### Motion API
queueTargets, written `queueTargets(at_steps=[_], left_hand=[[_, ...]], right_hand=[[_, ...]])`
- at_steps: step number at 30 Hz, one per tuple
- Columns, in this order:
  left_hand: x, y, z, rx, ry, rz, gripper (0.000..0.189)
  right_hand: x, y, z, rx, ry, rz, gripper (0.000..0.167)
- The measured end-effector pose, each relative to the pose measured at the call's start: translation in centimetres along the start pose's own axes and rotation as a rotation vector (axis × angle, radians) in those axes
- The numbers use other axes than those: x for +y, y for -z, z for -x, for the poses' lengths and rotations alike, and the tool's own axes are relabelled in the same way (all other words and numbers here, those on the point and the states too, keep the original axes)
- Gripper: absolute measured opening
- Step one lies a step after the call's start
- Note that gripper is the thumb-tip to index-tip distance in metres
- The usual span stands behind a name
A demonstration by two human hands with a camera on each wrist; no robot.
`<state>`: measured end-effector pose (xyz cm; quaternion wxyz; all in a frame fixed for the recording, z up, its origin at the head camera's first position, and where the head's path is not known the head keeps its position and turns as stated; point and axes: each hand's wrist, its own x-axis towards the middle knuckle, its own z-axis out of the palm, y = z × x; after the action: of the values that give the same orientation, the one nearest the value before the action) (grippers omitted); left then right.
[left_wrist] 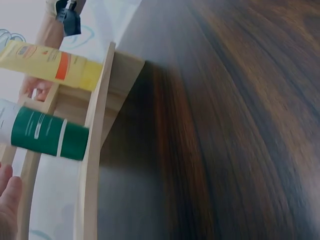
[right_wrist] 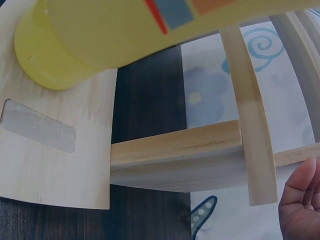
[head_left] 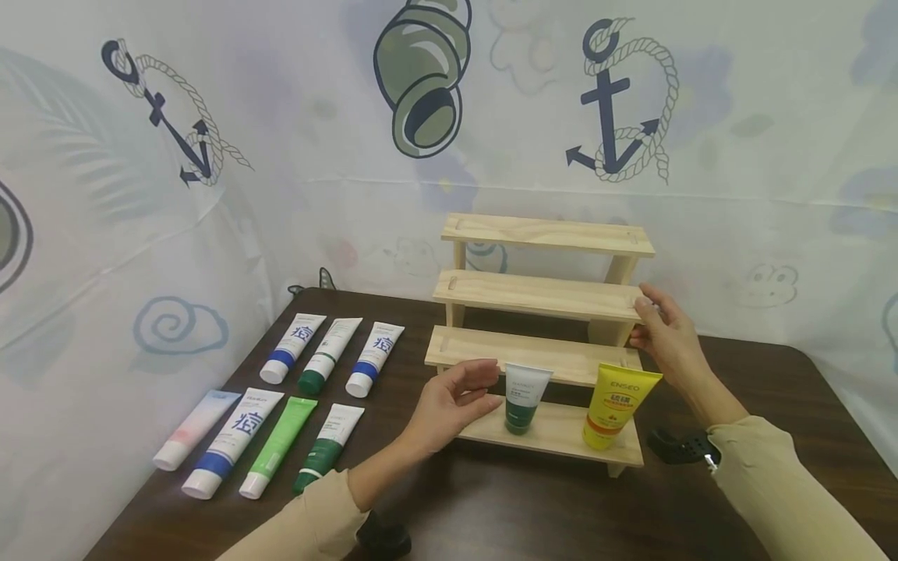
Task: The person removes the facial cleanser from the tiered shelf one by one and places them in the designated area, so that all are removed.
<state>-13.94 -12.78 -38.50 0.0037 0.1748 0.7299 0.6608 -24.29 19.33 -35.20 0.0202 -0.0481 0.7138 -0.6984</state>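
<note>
My left hand [head_left: 456, 401] reaches beside a small white-and-green tube [head_left: 526, 399], its fingers and thumb apart and a narrow gap between it and the tube. That tube stands cap down on the lowest step of a tiered wooden stand [head_left: 536, 294]. A yellow tube [head_left: 617, 405] also stands cap down on this step, to the right. At the stand's right side, my right hand [head_left: 669, 335] grips the end of a middle shelf. In the left wrist view the green tube [left_wrist: 42, 131] rests on the step, with the left thumb [left_wrist: 11, 200] below it.
Several tubes lie in two rows on the dark table [head_left: 463, 514] at the left, among them a bright green tube [head_left: 281, 444] and a white-and-blue tube [head_left: 235, 440]. Behind the stand hangs a printed white cloth [head_left: 316, 117]. Each wrist wears a dark strap.
</note>
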Motion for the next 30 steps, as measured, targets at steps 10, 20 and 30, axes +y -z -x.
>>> queueTargets(at_steps=[10,20,30], left_hand=[[-0.8,-1.9,-0.7,0.026,-0.009,0.077,0.047],[-1.4,-2.6,-0.9,0.040,-0.059,0.093,0.040],[-1.7,-2.9,-0.9,0.061,-0.093,0.059,0.035]], right_hand=[[0.0,-0.1,0.0,0.002,0.001,-0.006,0.071],[0.0,0.0,0.0,0.001,-0.002,0.001,0.071],[0.1,0.1,-0.2,-0.024,0.023,-0.024,0.071]])
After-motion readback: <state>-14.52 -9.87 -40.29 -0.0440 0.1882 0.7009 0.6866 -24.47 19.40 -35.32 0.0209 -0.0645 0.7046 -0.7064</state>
